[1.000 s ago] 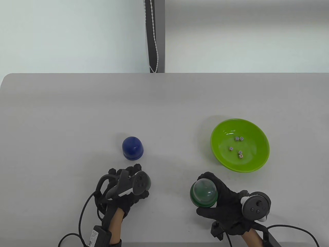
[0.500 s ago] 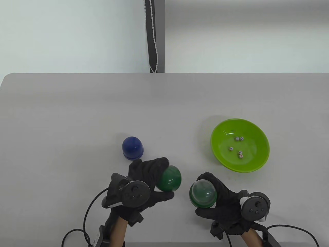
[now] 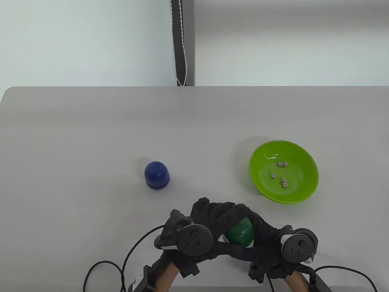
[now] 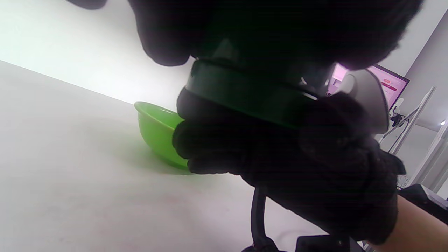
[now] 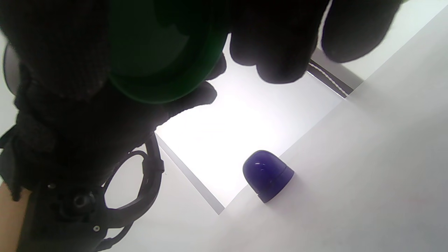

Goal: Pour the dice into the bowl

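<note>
Both gloved hands meet at the table's front edge around a green dice cup (image 3: pixel 241 233). My left hand (image 3: pixel 217 223) grips its domed top from the left. My right hand (image 3: pixel 253 232) holds it from the right and below. In the left wrist view the cup's green rim (image 4: pixel 245 99) shows between the dark fingers. In the right wrist view the cup (image 5: pixel 161 56) sits under my fingers. The lime green bowl (image 3: pixel 304 194) stands to the right and holds several white dice (image 3: pixel 283 174). The inside of the cup is hidden.
A blue domed dice cup (image 3: pixel 156 175) stands upright on the table left of centre; it also shows in the right wrist view (image 5: pixel 267 175). The bowl's side shows in the left wrist view (image 4: pixel 155 131). Glove cables trail off the front edge.
My left hand lifted a green dome, carried it right and brought it onto the green piece in my right hand. The right hand, bowl and blue cup stayed put.
</note>
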`<state>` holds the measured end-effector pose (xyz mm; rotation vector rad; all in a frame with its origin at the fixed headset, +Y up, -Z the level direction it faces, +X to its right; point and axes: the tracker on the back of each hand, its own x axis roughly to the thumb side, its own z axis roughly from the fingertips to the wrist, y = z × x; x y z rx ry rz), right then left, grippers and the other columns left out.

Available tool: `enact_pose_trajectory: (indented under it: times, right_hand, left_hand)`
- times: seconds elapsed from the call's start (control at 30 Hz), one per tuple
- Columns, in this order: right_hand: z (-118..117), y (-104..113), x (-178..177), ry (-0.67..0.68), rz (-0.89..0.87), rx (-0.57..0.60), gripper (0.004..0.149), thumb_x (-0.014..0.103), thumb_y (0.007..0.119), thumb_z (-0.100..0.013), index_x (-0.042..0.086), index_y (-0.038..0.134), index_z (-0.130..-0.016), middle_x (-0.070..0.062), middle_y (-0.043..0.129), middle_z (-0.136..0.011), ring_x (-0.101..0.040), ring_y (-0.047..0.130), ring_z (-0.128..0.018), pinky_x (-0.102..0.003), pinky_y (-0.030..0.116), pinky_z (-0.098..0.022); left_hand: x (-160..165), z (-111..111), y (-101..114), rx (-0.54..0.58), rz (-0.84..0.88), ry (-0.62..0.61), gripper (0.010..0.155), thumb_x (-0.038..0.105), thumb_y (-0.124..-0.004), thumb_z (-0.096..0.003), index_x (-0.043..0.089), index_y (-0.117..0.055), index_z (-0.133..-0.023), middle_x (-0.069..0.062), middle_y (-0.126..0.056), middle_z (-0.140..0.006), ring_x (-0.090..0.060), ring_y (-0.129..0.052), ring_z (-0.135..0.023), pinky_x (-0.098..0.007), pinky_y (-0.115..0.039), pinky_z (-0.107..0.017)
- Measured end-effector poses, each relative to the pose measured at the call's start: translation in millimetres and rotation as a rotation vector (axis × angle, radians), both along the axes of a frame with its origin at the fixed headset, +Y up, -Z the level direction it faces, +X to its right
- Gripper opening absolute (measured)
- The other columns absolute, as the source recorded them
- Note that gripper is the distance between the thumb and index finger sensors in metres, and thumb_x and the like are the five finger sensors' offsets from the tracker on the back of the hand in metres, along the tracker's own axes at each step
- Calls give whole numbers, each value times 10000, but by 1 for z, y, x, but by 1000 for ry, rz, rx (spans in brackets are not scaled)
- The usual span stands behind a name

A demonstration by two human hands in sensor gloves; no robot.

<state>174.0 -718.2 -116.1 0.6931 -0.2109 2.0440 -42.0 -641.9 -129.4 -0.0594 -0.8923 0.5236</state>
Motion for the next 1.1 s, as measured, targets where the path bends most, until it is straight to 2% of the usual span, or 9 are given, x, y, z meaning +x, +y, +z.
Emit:
enact_pose_trajectory:
  times: [0.13, 0.23, 0.3, 0.43, 0.57, 0.8, 0.93, 1.0, 1.1]
  right_hand:
    - [0, 0, 0, -1, -7, -1, 1122, 615, 953, -313, -69, 475, -1063, -280, 745, -987, -441, 884, -806, -649, 732, -539]
    - [2, 0, 0, -29, 5, 48, 1122, 612, 961, -301, -63, 480, -1058, -275, 755, -978, -428, 897, -796, -640, 742, -536]
    - [1, -1, 0, -5, 15, 25, 1121, 612, 957, -308, -66, 474, -1059, -275, 750, -982, -433, 891, -801, -642, 738, -539]
    - [0, -1, 0, -8, 0, 17, 1117, 613, 954, -312, -56, 468, -1063, -275, 741, -989, -435, 887, -803, -643, 736, -539]
    - [-1, 0, 2, -12, -34, 9, 1118, 618, 949, -317, -52, 462, -1068, -272, 737, -994, -433, 882, -811, -644, 732, -543]
    - [-1, 1, 5, -13, -63, 1, 1115, 621, 941, -327, -44, 449, -1074, -267, 722, -1007, -433, 871, -824, -645, 725, -552]
    - [-1, 0, 5, -6, -69, 0, 1116, 622, 939, -329, -42, 445, -1076, -265, 716, -1012, -435, 865, -829, -647, 722, -555]
    - [-1, 1, 5, -8, -72, 2, 1116, 622, 939, -329, -42, 444, -1077, -264, 717, -1012, -435, 864, -830, -647, 722, -555]
    - [-2, 1, 6, -16, -82, 0, 1115, 620, 939, -331, -39, 438, -1078, -263, 711, -1016, -435, 861, -833, -649, 718, -557]
  left_hand:
    - [0, -1, -3, -35, 10, -6, 921, 608, -796, -509, 211, -339, -1204, -288, -641, -1143, -516, -726, -979, -828, -426, -662]
    - [3, -2, -6, -73, 11, -70, 918, 597, -792, -519, 245, -289, -1201, -305, -585, -1163, -537, -682, -999, -824, -426, -666]
    - [3, -1, -6, -104, -24, -61, 919, 604, -776, -527, 249, -266, -1204, -303, -554, -1176, -558, -641, -1016, -830, -393, -671]
    - [3, -1, -8, -62, -28, -47, 948, 620, -756, -529, 235, -204, -1197, -297, -539, -1179, -556, -629, -1021, -827, -392, -670]
    - [2, 0, -7, -57, 23, -56, 1007, 639, -743, -528, 221, -102, -1183, -321, -438, -1200, -574, -578, -1031, -833, -369, -668]
    - [-26, -2, -5, 22, 35, 26, 1034, 672, -732, -512, 147, -155, -1191, -320, -444, -1197, -580, -577, -1030, -838, -380, -659]
    - [-52, -4, -15, 4, 64, 85, 1004, 675, -715, -517, 125, -211, -1190, -326, -436, -1193, -585, -557, -1030, -838, -375, -656]
    - [-66, -3, -24, 39, 91, 132, 974, 678, -681, -528, 108, -250, -1190, -323, -450, -1188, -584, -557, -1028, -837, -379, -654]
    - [-86, -3, -52, 93, 236, 217, 930, 668, -671, -531, 75, -344, -1168, -309, -474, -1179, -611, -498, -1026, -842, -332, -637]
